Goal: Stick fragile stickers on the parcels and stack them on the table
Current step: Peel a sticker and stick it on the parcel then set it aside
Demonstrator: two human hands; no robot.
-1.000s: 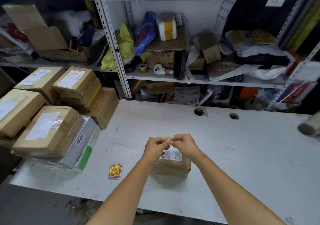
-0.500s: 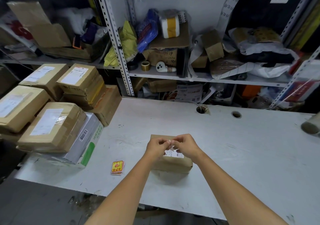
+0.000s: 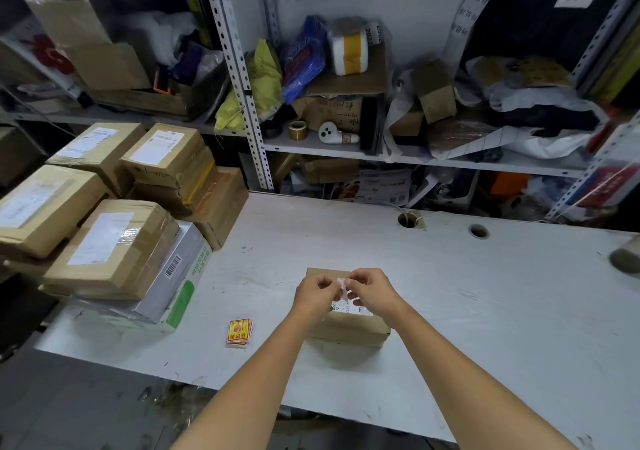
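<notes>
Above the small parcel (image 3: 349,328) lying on the worktop (image 3: 485,311), the left hand (image 3: 317,295) and right hand (image 3: 372,292) are both pinching one pale sticker (image 3: 342,285) between curled fingertips, while a stack of fragile stickers (image 3: 239,331) is lying near the parcel's left and taped parcels (image 3: 110,252) are sitting piled at the left end.

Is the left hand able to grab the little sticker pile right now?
Probably, once it lets go: the sticker pile lies on bare table near the left hand, nothing between them, but its fingers are pinching a small sticker.
</notes>
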